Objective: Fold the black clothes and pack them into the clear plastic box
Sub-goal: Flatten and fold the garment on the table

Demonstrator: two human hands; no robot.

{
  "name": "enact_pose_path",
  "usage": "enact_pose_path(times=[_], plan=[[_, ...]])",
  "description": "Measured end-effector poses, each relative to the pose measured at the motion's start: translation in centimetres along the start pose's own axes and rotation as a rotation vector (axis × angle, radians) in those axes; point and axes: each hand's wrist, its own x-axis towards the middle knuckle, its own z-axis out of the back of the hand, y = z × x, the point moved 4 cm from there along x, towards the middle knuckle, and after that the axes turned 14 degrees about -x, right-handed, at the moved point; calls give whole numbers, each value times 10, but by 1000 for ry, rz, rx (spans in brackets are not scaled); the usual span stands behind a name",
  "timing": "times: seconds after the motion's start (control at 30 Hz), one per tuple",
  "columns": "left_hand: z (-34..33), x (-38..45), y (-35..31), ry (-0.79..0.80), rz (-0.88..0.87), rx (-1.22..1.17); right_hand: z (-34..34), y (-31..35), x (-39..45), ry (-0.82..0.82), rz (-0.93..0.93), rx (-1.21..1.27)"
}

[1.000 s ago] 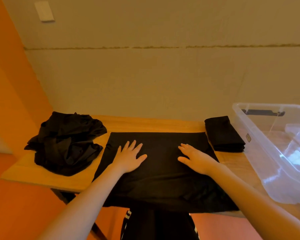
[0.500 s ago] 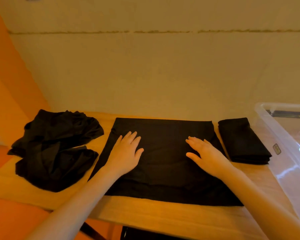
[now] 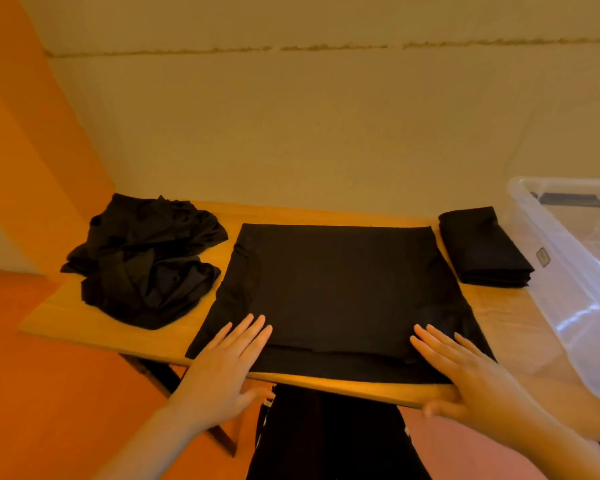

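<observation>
At the table's (image 3: 378, 388) front edge, both hands have slid back from mid-cloth: left hand (image 3: 222, 368) and right hand (image 3: 465, 372) lie flat, fingers straight, gripping nothing, on the half-folded black garment's (image 3: 340, 282) near hem. Likely smoothing is done, next fold due. Unfolded pile (image 3: 142, 261) sits at left edge, folded piece (image 3: 482, 251) beside clear plastic box (image 3: 568, 271) at right.
</observation>
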Motion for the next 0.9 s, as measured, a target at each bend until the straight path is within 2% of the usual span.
enact_pose_path(times=[0.1, 0.17, 0.23, 0.3, 0.37, 0.47, 0.5, 0.57, 0.6, 0.73, 0.83, 0.9], plan=[[-8, -17, 1, -191, -154, -40, -12, -1, -20, -73, -38, -61], [-6, -25, 1, -288, -219, 2, -21, 4, -28, -194, 72, -62], [3, -28, 0, -328, -277, 10, -29, -3, -24, -249, 108, -73], [14, -27, -3, -271, -268, -50, -31, -16, -23, -242, 105, -35], [28, -25, -1, -127, -144, -118, -12, -25, -31, -134, 88, 39], [50, -15, 2, 168, 83, -418, 14, -37, -26, -226, 120, 156], [57, -8, 3, 246, 103, -466, 27, -38, -25, -200, 124, 163], [74, 6, 5, 382, 128, -558, 42, -47, -15, 1, 48, 427], [83, 14, 7, 426, 130, -590, 51, -53, -10, 42, 14, 502], [111, 49, 28, 453, 256, -798, 82, -84, 19, 124, -65, 671], [127, 83, 50, 300, 362, -958, 94, -109, 59, 49, -189, 662], [127, 104, 67, 141, 428, -978, 100, -120, 87, -12, -271, 540]])
